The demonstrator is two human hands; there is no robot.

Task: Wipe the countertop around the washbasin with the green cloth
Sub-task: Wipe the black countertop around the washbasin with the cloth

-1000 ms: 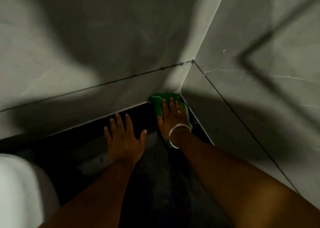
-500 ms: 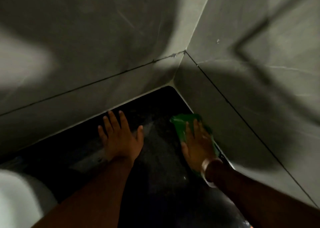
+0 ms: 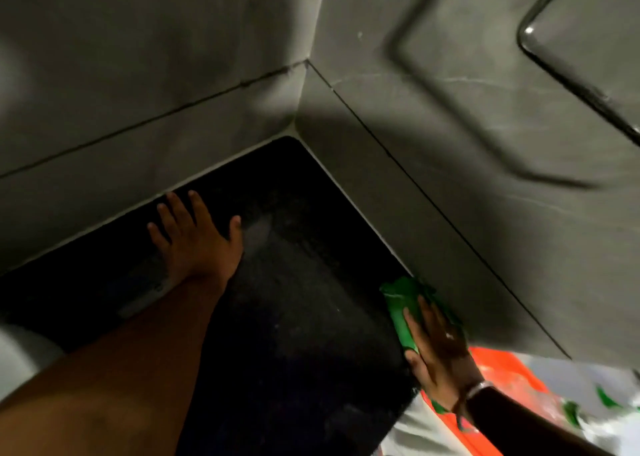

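Your right hand (image 3: 438,351) presses flat, fingers spread, on the green cloth (image 3: 403,311) at the table's (image 3: 304,317) wall-side edge. Left hand (image 3: 199,239) rests open, empty. Cloth looks soft, limp: keep the palm centred.

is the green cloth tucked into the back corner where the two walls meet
No, the green cloth lies under the right hand along the right wall near the front edge of the countertop, well away from the corner.

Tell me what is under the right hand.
The green cloth lies under the right hand, pressed flat on the dark countertop beside the side wall. Its front part shows past the fingers; the part beneath the palm, and the countertop under it, is covered.
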